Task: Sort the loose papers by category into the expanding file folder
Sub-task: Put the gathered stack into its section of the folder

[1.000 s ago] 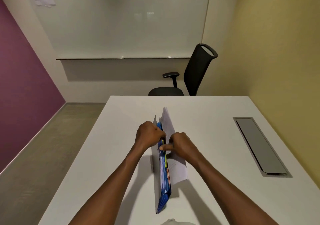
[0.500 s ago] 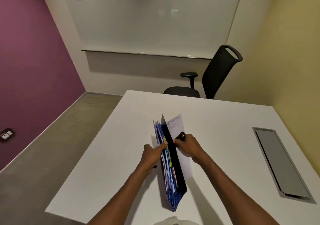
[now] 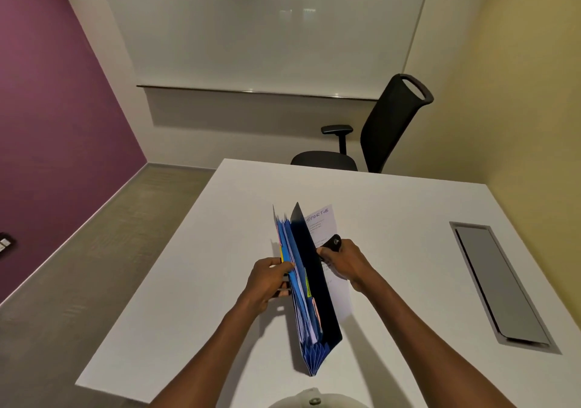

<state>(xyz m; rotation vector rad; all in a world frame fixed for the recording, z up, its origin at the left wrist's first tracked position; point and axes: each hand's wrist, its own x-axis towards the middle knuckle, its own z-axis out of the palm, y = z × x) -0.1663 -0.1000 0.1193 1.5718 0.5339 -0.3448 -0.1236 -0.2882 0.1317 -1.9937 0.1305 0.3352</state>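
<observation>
A blue expanding file folder (image 3: 306,310) stands upright on the white table (image 3: 195,269), its accordion pockets fanned open toward me with several papers and coloured tabs inside. My left hand (image 3: 267,277) grips the folder's left side, thumb on the top edges of the dividers. My right hand (image 3: 342,261) holds the dark flap (image 3: 309,269) and its black clasp tab (image 3: 334,242), pulling it to the right. A white sheet headed "SPORTS" (image 3: 322,223) lies behind the flap on the right side.
A grey cable hatch (image 3: 500,285) is set into the table on the right. A black office chair (image 3: 371,137) stands at the far edge. Whiteboard ahead, purple wall on the left, yellow wall on the right.
The folder's pockets have spread wider and the dark flap now leans right. My right hand moved from the top edge to the clasp tab. The camera panned left.
</observation>
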